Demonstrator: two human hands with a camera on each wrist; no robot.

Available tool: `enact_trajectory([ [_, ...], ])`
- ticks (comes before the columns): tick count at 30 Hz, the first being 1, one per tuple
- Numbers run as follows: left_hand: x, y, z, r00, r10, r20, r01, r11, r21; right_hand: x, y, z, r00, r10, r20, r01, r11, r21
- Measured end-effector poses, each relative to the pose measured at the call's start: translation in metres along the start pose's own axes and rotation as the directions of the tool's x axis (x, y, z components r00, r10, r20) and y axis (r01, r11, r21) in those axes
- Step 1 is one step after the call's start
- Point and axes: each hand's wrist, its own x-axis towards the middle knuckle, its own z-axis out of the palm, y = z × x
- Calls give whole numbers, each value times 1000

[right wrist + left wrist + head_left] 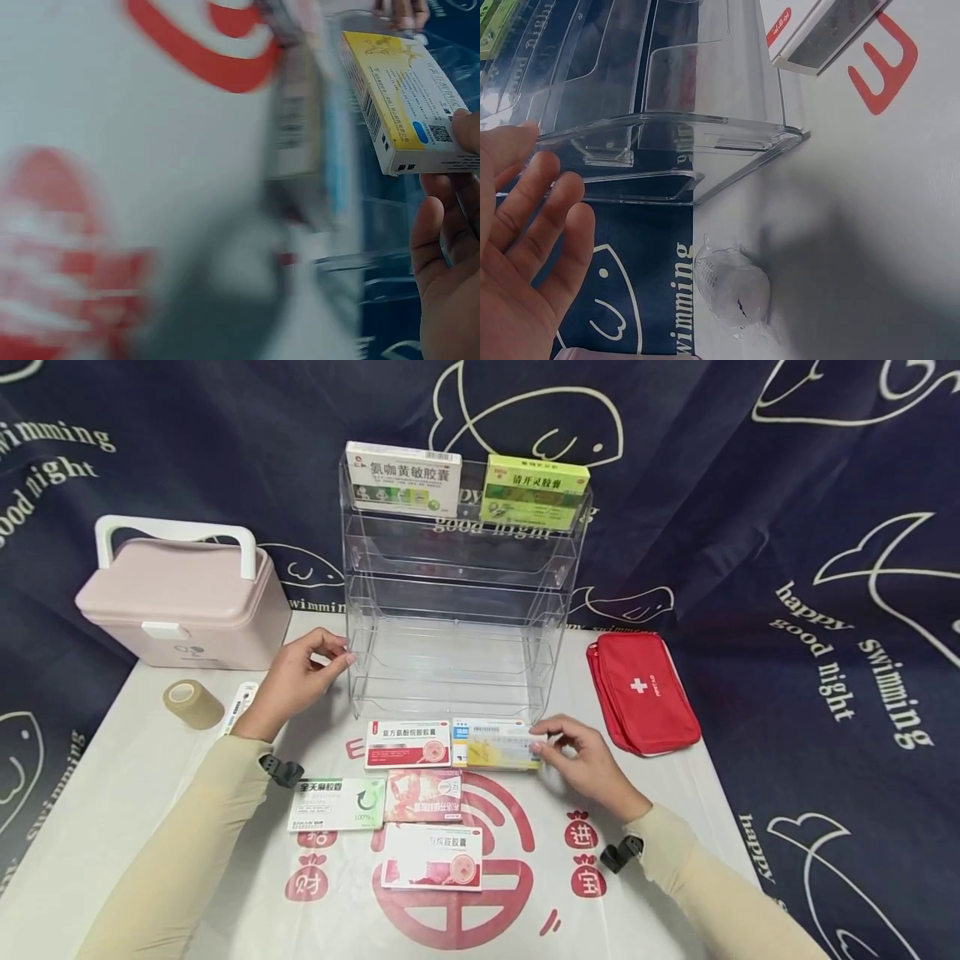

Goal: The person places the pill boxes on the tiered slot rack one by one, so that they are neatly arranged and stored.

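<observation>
My right hand [588, 764] pinches a yellow-and-white medicine box [405, 101] by its right end. The box is raised off the table, in front of the clear stepped display rack [450, 685], and partly covers a blue-and-white box [460, 735] behind it. At the rack's left edge, my left hand [296, 681] rests its thumb and fingertips near or against the side panel, fingers loosely bent. A red-and-white capsule box [408, 745] lies close before the rack. Nearer me are a green-and-white box [337, 804], a pink box [425, 796] and another red-and-white box [432, 857].
On the rack's top tier stand a white box [405, 481] and a green box [534, 493]. A pink lidded case [187, 602], a tan bandage roll [192, 704] and a packaged thermometer-like item [238, 706] are left. A red first-aid pouch [643, 693] lies right.
</observation>
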Motion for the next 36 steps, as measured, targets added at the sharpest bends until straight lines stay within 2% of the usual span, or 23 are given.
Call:
enact_trajectory([
  [6, 0, -1, -1, 1000, 1, -7, -1, 1000, -7, 58, -24, -8, 988, -144, -58, 145, 989, 13],
  [11, 1, -1, 0, 1000, 1, -5, -1, 1000, -3, 112, -44, -9, 969, -221, -108, 223, 975, 8],
  [14, 1, -1, 0, 1000, 0, -2, 0, 1000, -3, 144, -55, -8, 966, -232, -112, 233, 972, 4],
  [19, 1, -1, 0, 1000, 1, 1, -1, 1000, -4, 191, -76, -5, 974, -189, -124, 194, 980, 34],
  [25, 1, 0, 0, 1000, 0, 5, 0, 1000, -6, 233, -100, 1, 970, -180, -166, 188, 982, 33],
  [28, 1, 1, -1, 1000, 0, 5, 0, 1000, -10, 248, -100, 4, 964, -189, -189, 193, 981, 2],
  [31, 1, 1, -1, 1000, -2, 9, 2, 1000, -11, 262, -88, 8, 954, -220, -203, 215, 975, -48],
  [36, 0, 1, -1, 1000, -10, 13, 11, 1000, -7, 279, -72, 12, 949, -255, -184, 245, 967, -77],
])
